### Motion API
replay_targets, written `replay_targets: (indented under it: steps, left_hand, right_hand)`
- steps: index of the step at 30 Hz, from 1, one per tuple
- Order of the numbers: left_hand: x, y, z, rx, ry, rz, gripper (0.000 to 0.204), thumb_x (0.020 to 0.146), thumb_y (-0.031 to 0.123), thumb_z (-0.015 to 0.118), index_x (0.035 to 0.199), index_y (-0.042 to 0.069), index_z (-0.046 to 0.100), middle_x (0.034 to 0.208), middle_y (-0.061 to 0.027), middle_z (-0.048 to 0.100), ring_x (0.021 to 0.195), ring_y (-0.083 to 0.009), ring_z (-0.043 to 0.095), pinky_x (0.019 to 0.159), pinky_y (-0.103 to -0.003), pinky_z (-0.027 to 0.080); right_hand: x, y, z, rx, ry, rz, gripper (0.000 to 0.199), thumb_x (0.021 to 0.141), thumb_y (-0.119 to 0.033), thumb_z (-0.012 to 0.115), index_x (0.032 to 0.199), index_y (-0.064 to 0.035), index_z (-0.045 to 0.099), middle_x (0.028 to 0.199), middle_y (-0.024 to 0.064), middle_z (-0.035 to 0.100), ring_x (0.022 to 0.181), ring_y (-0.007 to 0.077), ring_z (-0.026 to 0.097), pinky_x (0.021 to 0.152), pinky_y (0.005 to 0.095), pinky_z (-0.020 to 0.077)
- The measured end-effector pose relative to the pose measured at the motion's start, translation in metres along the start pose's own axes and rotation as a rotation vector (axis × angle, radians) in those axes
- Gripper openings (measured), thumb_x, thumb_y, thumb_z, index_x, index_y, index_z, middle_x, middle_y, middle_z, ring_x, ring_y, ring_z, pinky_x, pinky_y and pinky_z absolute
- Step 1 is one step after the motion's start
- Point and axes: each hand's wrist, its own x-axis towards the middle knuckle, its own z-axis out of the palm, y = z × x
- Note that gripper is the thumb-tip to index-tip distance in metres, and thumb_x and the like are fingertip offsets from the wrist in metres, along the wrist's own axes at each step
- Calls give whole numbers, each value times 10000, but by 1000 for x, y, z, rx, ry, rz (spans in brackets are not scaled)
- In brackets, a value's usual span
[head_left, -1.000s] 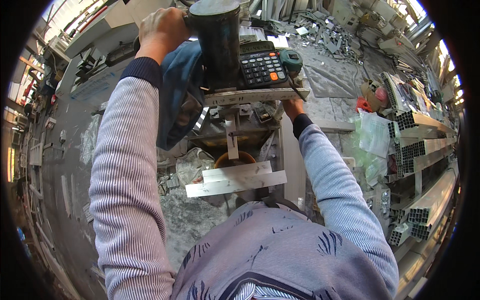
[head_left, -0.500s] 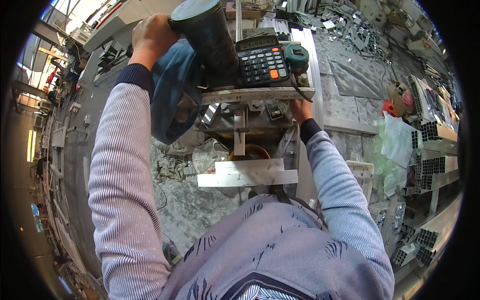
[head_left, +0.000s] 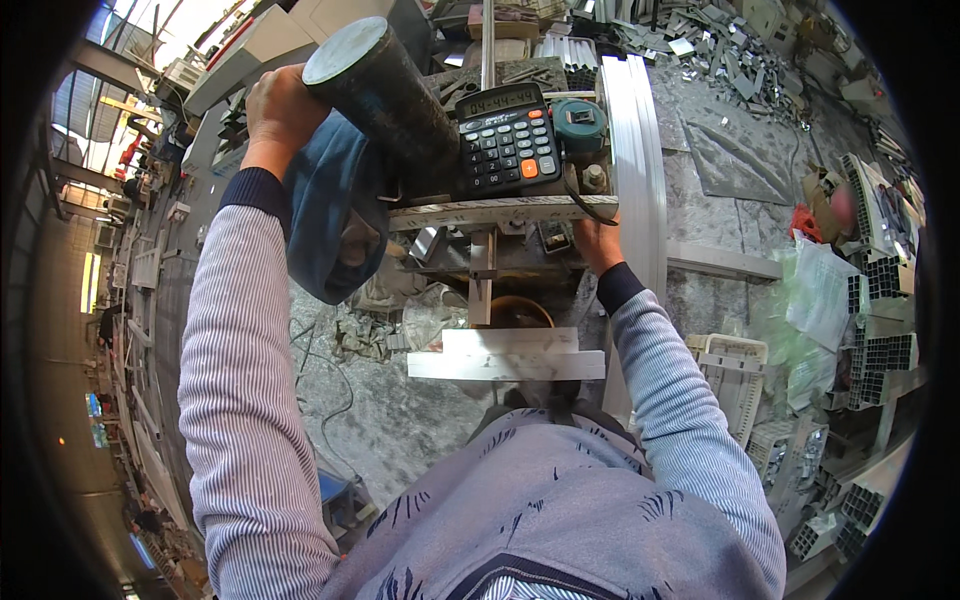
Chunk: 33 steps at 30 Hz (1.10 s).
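My left hand (head_left: 283, 112) is closed beside the top of a dark metal cylinder (head_left: 392, 92), its fingertips hidden behind it, so what it grips cannot be made out. A blue cloth (head_left: 335, 215) hangs below that hand. To the right of the cylinder a black desk calculator (head_left: 508, 145) leans upright, with a round green tape measure (head_left: 580, 125) beside it. My right hand (head_left: 598, 243) reaches under the right end of a narrow ledge (head_left: 480, 213); its fingers are hidden there. White bars (head_left: 505, 365) lie across a metal arm close to my body.
A long pale aluminium profile (head_left: 640, 170) runs along the right side. Metal offcuts (head_left: 720, 50) are heaped at the far right. White plastic crates (head_left: 735, 370), plastic film (head_left: 815, 290) and stacked square tubes (head_left: 885, 300) stand on the right. A cable (head_left: 345, 400) lies on the floor at left.
The view has shifted, so the bench and cylinder sit slightly lower in the picture. Both hands keep about the same places at the cylinder and under the ledge.
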Motion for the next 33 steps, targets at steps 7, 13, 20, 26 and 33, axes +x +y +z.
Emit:
replay_targets:
  steps: [7, 13, 20, 26, 33]
  left_hand:
    - [0, 3, 0, -5, -2, 5, 194, 839, 333, 707, 887, 160, 781, 900, -169, 742, 884, -388, 720, 792, -464, 586]
    - [-1, 7, -6, 3, -36, -24, 225, 849, 364, 686, 918, 177, 792, 902, -166, 746, 898, -387, 723, 809, -467, 584]
    - [-3, 9, -13, -72, -52, -19, 229, 871, 379, 673, 971, 214, 796, 970, -145, 754, 948, -370, 721, 853, -457, 577]
    - [-3, 5, -12, -94, -99, 7, 288, 895, 395, 674, 1040, 166, 771, 1075, -166, 741, 1014, -396, 701, 889, -488, 557]
    - [-11, 10, -14, -212, -3, 17, 200, 885, 263, 644, 998, 142, 757, 987, -192, 740, 971, -390, 710, 851, -499, 550]
  right_hand:
    - [2, 16, 5, 158, -2, 56, 298, 934, -95, 640, 1220, -17, 609, 1108, 178, 719, 1044, 326, 695, 890, 372, 527]
    - [4, 38, 8, -261, 17, -148, 184, 943, -127, 598, 1051, -6, 684, 1052, 182, 739, 989, 341, 707, 815, 410, 537]
    - [-47, 50, -6, -28, 63, 113, 259, 848, -141, 646, 1053, 11, 689, 963, 169, 725, 914, 316, 688, 801, 402, 535]
    - [-240, 168, -56, -156, -182, 808, 312, 776, -168, 724, 1009, 37, 700, 939, 216, 744, 916, 335, 718, 824, 400, 557]
    - [-494, 193, -122, -749, -646, 1029, 404, 817, -379, 735, 982, -11, 761, 1062, 267, 717, 1056, 420, 682, 891, 472, 556]
